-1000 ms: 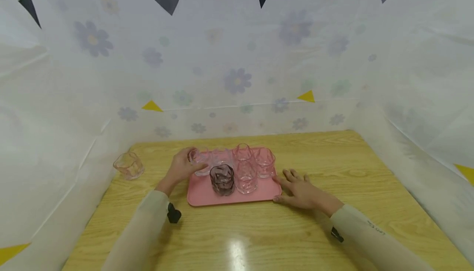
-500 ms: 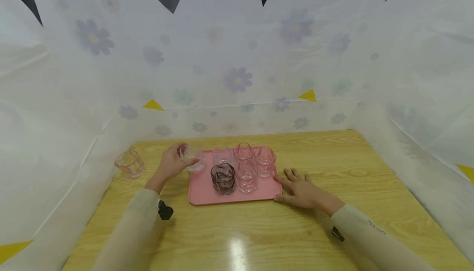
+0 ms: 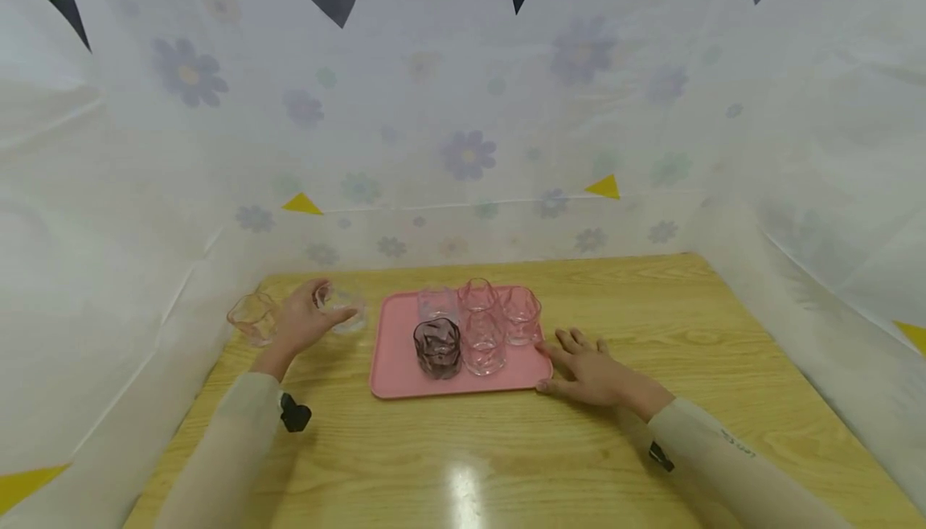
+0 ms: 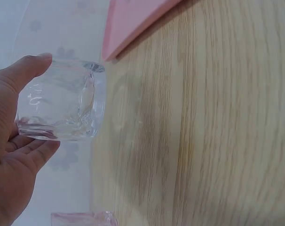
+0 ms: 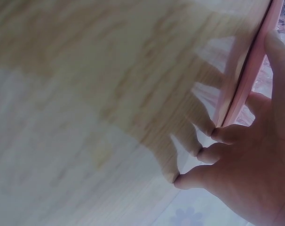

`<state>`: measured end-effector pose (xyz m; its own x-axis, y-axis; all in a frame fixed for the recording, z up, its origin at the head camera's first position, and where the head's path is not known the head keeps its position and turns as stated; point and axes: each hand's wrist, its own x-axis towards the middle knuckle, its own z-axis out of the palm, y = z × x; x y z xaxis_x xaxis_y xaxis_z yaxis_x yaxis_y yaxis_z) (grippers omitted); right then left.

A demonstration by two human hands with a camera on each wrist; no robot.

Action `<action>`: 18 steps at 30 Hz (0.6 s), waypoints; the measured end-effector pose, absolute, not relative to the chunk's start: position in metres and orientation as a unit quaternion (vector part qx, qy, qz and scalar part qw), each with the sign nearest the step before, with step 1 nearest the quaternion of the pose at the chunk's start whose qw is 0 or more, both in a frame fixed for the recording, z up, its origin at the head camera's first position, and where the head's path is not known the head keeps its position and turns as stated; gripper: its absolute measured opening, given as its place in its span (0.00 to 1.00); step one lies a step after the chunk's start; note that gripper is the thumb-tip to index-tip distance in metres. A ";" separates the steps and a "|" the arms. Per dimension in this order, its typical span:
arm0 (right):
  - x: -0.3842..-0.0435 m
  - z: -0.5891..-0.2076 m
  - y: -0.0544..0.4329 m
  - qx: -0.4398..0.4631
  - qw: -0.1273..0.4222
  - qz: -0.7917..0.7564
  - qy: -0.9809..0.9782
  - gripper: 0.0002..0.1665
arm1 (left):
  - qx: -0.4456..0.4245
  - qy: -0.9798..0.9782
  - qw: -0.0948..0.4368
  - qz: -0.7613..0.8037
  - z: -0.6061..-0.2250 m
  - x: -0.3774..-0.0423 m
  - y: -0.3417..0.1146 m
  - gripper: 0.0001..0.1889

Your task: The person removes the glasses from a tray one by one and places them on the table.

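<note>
My left hand (image 3: 300, 321) grips a clear glass (image 3: 346, 312) just left of the pink tray (image 3: 463, 380), above the wooden table. In the left wrist view the thumb and fingers (image 4: 20, 155) wrap the clear glass (image 4: 62, 101), with the pink tray's corner (image 4: 133, 19) above. Several glasses stand on the tray: a dark smoky one (image 3: 437, 347) at the front and pale pink ones (image 3: 483, 341) beside and behind it. My right hand (image 3: 589, 368) lies flat on the table with its fingers against the tray's right edge (image 5: 248, 80).
A pale pink glass (image 3: 251, 318) stands on the table at the far left, close to my left hand. White flowered sheets wall in the table on three sides. Bare wood (image 3: 470, 465) stretches in front of the tray.
My left hand lifted the clear glass off the tray's back left corner and carried it leftward, past the tray's edge. The right hand has stayed at the tray's right edge.
</note>
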<state>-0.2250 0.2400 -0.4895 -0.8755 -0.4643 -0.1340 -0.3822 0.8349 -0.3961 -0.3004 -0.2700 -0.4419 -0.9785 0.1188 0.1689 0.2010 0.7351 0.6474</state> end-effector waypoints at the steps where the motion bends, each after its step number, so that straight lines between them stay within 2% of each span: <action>1: -0.225 -0.490 0.240 -0.222 0.113 -0.182 0.951 0.49 | -0.084 -0.931 0.059 -0.351 -0.442 -0.300 -0.273 0.47; 7: -0.227 -0.492 0.240 -0.219 0.114 -0.182 0.952 0.50 | -0.059 -0.940 0.069 -0.330 -0.442 -0.297 -0.289 0.49; 13: -0.227 -0.493 0.240 -0.219 0.113 -0.179 0.953 0.50 | -0.010 -0.942 0.056 -0.332 -0.441 -0.294 -0.299 0.52; 18: -0.227 -0.493 0.240 -0.219 0.114 -0.181 0.952 0.50 | 0.003 -0.942 0.069 -0.329 -0.445 -0.293 -0.308 0.51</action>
<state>-0.2268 0.2404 -0.4927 -0.8786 -0.4575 -0.1371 -0.3754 0.8390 -0.3939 -0.2934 -0.3081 -0.4450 -0.9903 -0.0505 0.1291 0.0408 0.7839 0.6196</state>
